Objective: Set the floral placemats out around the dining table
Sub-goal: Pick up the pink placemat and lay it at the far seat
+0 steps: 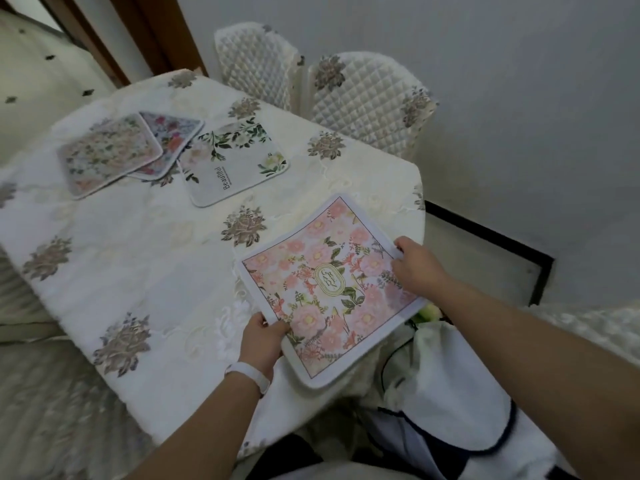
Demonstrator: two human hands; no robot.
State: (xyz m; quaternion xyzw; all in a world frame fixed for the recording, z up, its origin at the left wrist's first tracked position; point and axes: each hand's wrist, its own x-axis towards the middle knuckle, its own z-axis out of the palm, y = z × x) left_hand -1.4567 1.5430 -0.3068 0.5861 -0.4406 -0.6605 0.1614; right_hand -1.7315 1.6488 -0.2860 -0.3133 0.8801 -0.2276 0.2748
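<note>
A pink floral placemat (329, 289) with a gold oval label lies at the near right corner of the dining table (145, 258), its near corner hanging past the edge. My left hand (263, 341) grips its left edge, thumb on top. My right hand (417, 265) pinches its right edge. Farther back lie three more mats: a white one with green leaves and the word "Beautiful" (235, 164), a pale small-flowered one (107, 157) overlapping a brighter red-flowered one (173, 140).
A cream tablecloth with grey-brown flower motifs covers the table. Two quilted chair backs (367, 102) stand at the far side against a grey wall. A white cloth with dark piping (446, 386) drapes over a chair near my right arm.
</note>
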